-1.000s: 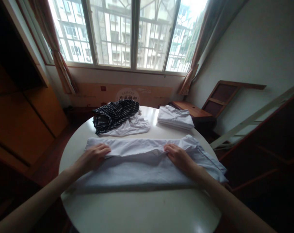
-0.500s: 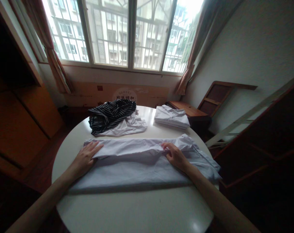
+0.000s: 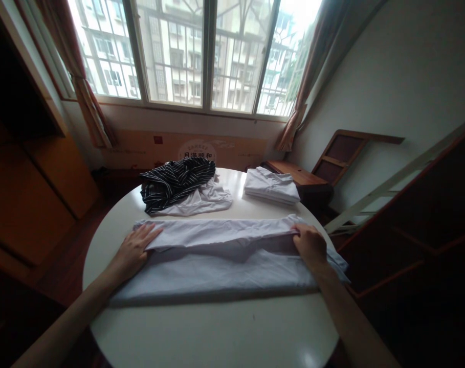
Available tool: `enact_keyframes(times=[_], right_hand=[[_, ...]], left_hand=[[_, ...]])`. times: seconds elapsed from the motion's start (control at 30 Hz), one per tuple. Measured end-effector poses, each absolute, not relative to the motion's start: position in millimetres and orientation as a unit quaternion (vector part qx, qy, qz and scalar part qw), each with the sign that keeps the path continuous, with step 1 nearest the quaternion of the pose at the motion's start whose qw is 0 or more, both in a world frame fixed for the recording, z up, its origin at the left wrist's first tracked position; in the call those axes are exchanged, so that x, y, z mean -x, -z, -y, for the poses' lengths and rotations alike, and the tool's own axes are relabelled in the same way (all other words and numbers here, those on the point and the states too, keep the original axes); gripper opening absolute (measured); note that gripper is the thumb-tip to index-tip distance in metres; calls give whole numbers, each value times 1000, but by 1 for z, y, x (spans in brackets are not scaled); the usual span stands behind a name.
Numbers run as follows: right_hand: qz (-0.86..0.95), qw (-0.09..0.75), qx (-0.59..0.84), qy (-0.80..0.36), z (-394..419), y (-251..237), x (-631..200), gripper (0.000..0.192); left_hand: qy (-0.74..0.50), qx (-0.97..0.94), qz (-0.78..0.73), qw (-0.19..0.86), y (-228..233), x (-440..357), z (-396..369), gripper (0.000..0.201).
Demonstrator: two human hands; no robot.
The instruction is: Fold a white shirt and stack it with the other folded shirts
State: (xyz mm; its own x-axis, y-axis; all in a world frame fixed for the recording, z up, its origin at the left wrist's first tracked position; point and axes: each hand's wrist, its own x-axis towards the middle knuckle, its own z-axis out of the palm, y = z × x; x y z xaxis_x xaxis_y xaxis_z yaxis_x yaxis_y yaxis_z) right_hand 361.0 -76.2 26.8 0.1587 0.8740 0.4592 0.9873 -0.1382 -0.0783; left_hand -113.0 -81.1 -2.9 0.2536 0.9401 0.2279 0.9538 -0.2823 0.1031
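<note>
A pale white garment (image 3: 220, 266) lies stretched across the round white table (image 3: 217, 332), folded lengthwise into a long band. My left hand (image 3: 134, 248) lies flat on its left end, fingers spread, pressing the folded edge down. My right hand (image 3: 311, 244) rests near the garment's right end, fingers curled over the upper fold of cloth. Both forearms reach in from the bottom of the view.
A black-and-white striped garment (image 3: 174, 181) lies crumpled on another white cloth (image 3: 205, 200) at the table's far left. A folded white stack (image 3: 271, 186) sits at the far right. Wooden furniture (image 3: 324, 168) stands beyond the table; a window (image 3: 194, 51) fills the back wall.
My right hand has slid from the middle of the garment out to its right end, smoothing the upper fold. My left hand stays on the left end.
</note>
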Motion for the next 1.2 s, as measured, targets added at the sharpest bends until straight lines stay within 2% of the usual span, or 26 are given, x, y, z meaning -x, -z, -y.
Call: enact_keyframes(times=[0.13, 0.27, 0.37, 0.6, 0.73, 0.93, 1.2], right_hand=[[615, 179, 768, 27, 76, -29, -370, 14], [581, 285, 757, -86, 64, -33, -390, 24], [512, 365, 776, -55, 45, -39, -404, 29], [494, 273, 825, -26, 7, -43, -405, 38], [482, 298, 824, 1, 7, -24, -408, 34], [507, 368, 780, 7, 11, -6, -426, 33], [476, 350, 806, -19, 11, -9, -426, 41]], left_hand=[[143, 794, 591, -20, 4, 119, 79, 56], [229, 757, 602, -115, -3, 125, 74, 58], [315, 659, 669, -137, -15, 128, 61, 56], [259, 578, 767, -104, -28, 132, 22, 38], [263, 570, 776, -63, -22, 134, 22, 32], [315, 562, 762, -63, -21, 135, 30, 29], [245, 542, 803, -44, -23, 137, 33, 35]])
